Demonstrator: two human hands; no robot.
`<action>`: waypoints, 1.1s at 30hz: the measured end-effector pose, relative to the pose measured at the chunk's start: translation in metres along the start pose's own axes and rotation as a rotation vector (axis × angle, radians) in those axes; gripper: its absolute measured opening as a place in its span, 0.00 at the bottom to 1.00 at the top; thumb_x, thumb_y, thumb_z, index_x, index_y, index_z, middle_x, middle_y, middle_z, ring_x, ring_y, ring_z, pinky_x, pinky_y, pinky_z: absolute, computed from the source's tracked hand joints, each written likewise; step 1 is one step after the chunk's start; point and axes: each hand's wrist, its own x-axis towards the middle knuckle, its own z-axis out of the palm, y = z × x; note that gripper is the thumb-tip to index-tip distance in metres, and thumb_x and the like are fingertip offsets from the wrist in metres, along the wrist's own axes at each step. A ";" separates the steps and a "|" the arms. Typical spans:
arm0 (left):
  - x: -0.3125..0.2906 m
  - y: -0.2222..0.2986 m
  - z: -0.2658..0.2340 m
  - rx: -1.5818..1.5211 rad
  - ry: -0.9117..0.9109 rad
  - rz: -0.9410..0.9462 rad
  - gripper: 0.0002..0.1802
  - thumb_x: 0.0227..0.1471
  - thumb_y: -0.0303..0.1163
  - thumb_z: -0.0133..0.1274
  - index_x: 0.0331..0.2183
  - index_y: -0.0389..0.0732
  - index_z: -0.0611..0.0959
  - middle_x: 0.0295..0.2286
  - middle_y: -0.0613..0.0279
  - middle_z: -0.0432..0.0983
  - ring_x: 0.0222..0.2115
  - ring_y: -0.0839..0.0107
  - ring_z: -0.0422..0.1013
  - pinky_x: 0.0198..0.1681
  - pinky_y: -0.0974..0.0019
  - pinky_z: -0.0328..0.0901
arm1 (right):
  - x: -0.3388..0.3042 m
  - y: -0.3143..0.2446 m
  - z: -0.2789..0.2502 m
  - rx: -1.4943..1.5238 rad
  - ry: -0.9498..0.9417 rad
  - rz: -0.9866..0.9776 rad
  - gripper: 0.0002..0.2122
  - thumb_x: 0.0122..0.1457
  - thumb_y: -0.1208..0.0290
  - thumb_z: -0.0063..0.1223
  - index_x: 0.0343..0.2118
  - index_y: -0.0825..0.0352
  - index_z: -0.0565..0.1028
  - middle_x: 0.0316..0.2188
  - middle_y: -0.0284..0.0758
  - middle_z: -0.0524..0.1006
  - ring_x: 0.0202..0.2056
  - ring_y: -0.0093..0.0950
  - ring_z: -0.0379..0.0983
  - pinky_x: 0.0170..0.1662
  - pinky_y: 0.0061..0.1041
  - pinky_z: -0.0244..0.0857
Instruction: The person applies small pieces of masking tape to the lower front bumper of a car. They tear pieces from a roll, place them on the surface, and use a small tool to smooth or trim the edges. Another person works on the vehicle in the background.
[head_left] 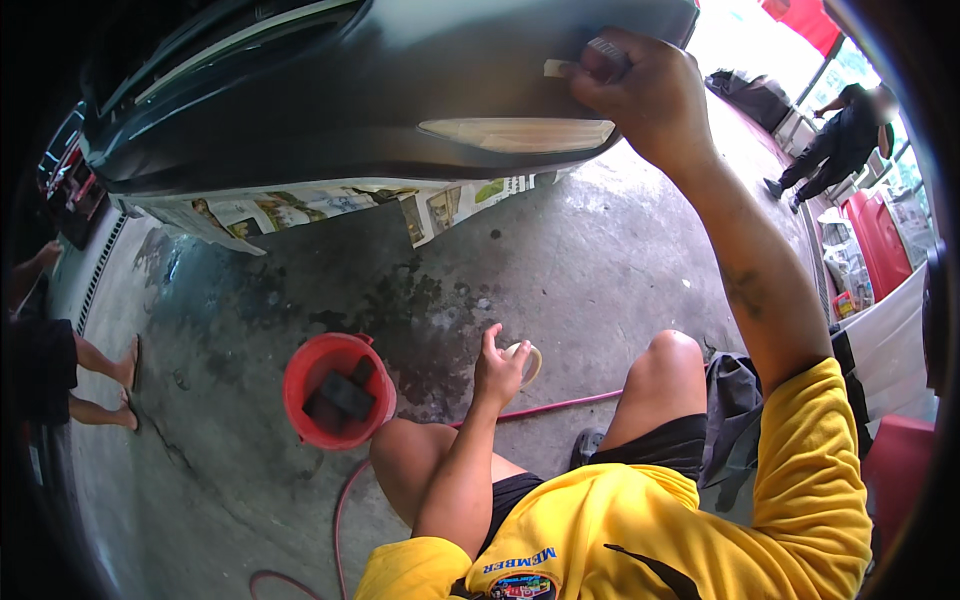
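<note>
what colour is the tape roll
The tape roll is pale cream, best seen in the head view.

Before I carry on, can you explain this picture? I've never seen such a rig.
There's no machine, only two bare human hands. The one picture comes from a head-worn fisheye camera looking down, which bends straight edges. The left hand holds a pale roll, apparently tape. The right hand is curled at a dark car panel, with a small pale piece at its fingers; I can't tell whether that is gripped. Newspaper hangs from the panel's lower edge. On the floor are a red bucket holding dark blocks, and a pinkish hose.
</note>
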 end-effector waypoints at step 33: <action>-0.011 -0.007 -0.006 -0.006 -0.004 -0.014 0.38 0.59 0.39 0.64 0.64 0.39 0.67 0.31 0.59 0.81 0.35 0.74 0.76 0.41 0.66 0.69 | -0.048 -0.013 0.057 1.079 0.167 0.753 0.12 0.60 0.63 0.68 0.29 0.69 0.83 0.26 0.31 0.80 0.30 0.20 0.70 0.37 0.23 0.64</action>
